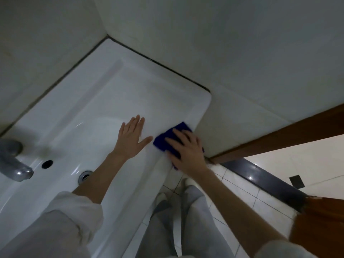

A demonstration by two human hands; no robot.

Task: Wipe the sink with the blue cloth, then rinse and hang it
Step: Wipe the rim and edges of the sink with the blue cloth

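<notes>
The white rectangular sink (pixel 115 86) fills the left half of the head view, set into a corner of tiled walls. A folded blue cloth (pixel 171 135) lies on the sink's front right rim. My right hand (pixel 188 149) presses flat on it with fingers spread, covering most of the cloth. My left hand (pixel 131 138) rests flat inside the basin beside the cloth, fingers straight and thumb out, holding nothing. The drain (pixel 84 175) sits low in the basin, partly hidden by my left forearm.
A grey metal tap (pixel 13 161) juts in at the left edge, with an overflow hole (pixel 47 164) beside it. A brown wooden door frame (pixel 279 138) and door (pixel 320 220) stand at the right. Below the sink are white floor tiles (pixel 240 194) and my legs.
</notes>
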